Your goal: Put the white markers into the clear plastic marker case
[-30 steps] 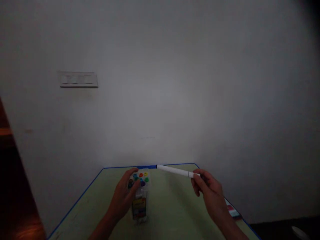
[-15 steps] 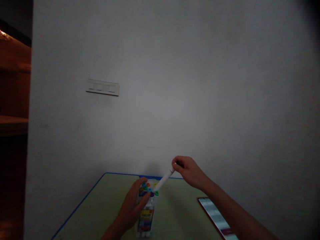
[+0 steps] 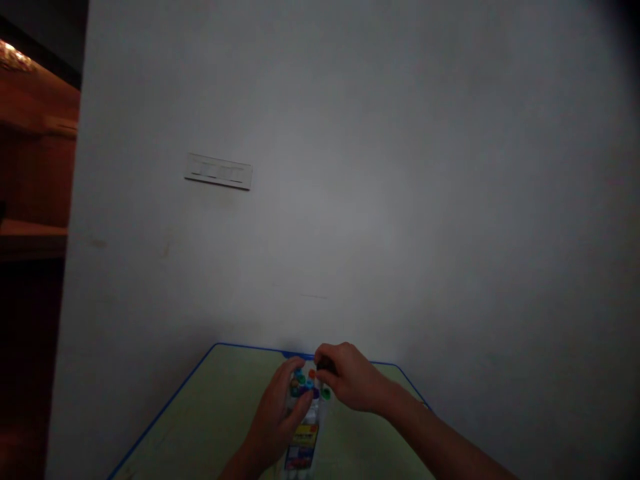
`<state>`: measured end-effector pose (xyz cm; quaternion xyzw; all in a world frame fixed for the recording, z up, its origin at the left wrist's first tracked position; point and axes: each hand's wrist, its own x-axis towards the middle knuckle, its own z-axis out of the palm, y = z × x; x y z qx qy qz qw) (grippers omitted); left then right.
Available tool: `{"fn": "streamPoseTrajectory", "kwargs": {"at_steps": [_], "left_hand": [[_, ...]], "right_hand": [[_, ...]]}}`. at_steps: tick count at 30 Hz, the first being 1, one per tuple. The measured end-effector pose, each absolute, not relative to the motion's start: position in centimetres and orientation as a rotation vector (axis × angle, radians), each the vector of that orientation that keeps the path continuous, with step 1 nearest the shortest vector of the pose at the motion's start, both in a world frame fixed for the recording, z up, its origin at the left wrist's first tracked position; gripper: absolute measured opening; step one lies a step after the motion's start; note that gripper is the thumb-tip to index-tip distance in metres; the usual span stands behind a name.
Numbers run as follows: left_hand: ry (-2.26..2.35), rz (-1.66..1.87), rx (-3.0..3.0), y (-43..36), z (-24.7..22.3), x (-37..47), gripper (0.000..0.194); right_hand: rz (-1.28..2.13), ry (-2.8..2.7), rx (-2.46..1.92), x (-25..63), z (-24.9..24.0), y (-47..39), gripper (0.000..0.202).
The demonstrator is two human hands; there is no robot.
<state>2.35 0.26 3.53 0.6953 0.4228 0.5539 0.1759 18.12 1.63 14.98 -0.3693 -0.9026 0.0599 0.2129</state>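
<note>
A clear plastic pack of markers [image 3: 303, 437] stands on the table, its printed label facing me. Several coloured marker ends, among them orange, blue and green, show at its open top. My left hand [image 3: 273, 420] curves round the pack's left side, thumb in front and fingers behind, gripping it. Just above the pack's right top corner, my right hand [image 3: 353, 380] has its thumb and fingers pinched on the end of a white marker. Most of that marker is hidden by the fingers and the pack.
The pale green table [image 3: 225, 393] has a blue edge [image 3: 170, 400] and stands against a grey wall [image 3: 375, 200]. A switch plate [image 3: 219, 171] is fixed to the wall at upper left. A dim, orange-lit room [image 3: 37, 167] opens at far left.
My right hand has moved down and left, bringing the white marker down to the pack's top. My left hand stays round the pack. The phone on the right has dropped from sight behind my arm.
</note>
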Motion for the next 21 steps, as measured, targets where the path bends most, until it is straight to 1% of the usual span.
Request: {"fn": "streamPoseTrajectory", "kwargs": {"at_steps": [5, 9, 12, 15, 18, 20, 21], "left_hand": [[1.177, 1.565, 1.921, 0.3, 3.6, 2.3, 0.046], [1.162, 1.553, 1.890, 0.4, 3.4, 2.4, 0.047], [1.154, 1.557, 1.900, 0.5, 3.2, 2.4, 0.047], [1.146, 1.608, 1.882, 0.5, 3.3, 2.2, 0.047], [1.185, 1.745, 1.706, 0.4, 4.0, 1.5, 0.047], [1.255, 1.808, 1.489, 0.5, 4.3, 1.0, 0.049], [1.282, 1.792, 1.371, 0.6, 4.3, 0.7, 0.051]], "right_hand": [[0.150, -2.537, -1.017, 18.5, 13.6, 1.2, 0.011], [0.067, -2.591, -0.987, 18.4, 12.9, 1.1, 0.020], [0.123, -2.564, -0.928, 18.9, 12.5, 1.2, 0.022], [0.315, -2.269, -0.945, 20.2, 10.9, 1.3, 0.023], [0.614, -1.901, -1.073, 21.8, 7.4, 1.1, 0.031], [0.825, -1.803, -1.124, 22.4, 4.6, 0.8, 0.042], [0.925, -1.795, -1.127, 22.5, 3.3, 0.6, 0.051]]}}
